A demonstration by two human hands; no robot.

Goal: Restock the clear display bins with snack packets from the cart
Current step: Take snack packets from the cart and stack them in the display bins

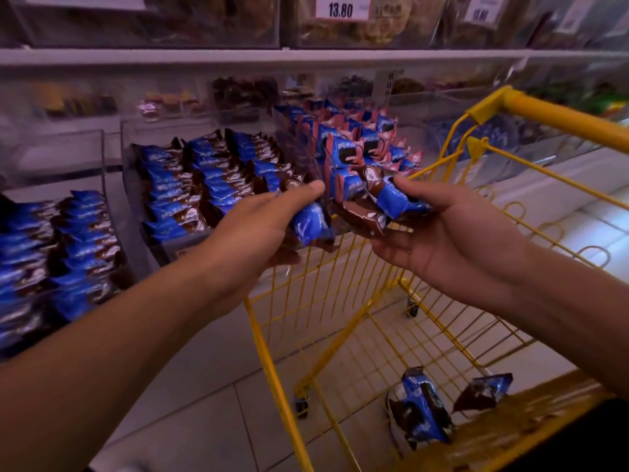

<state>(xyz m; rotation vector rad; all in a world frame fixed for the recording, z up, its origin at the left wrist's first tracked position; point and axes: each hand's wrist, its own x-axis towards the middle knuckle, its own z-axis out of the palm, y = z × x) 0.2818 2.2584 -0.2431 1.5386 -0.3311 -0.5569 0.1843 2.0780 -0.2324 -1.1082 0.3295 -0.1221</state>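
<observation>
My left hand (262, 229) grips a blue-and-brown snack packet (311, 224) in front of the shelf. My right hand (446, 236) holds a small bunch of the same packets (377, 202), thumb on top. Both hands hover above the front of the yellow wire cart (442, 321). Behind my left hand, a clear display bin (218, 185) is filled with neat rows of blue-and-brown packets. A second bin (360, 137) to its right holds blue packets with pink edges. Another full bin (61, 253) stands at the far left. Two loose packets (422, 410) lie on the cart's floor.
The cart's yellow handle bar (558, 114) crosses the upper right. An upper shelf (306, 56) carries clear bins and a price tag reading 13.80 (340, 8). A white freezer-like counter (578, 185) runs along the right. Pale floor tiles (204, 403) lie below.
</observation>
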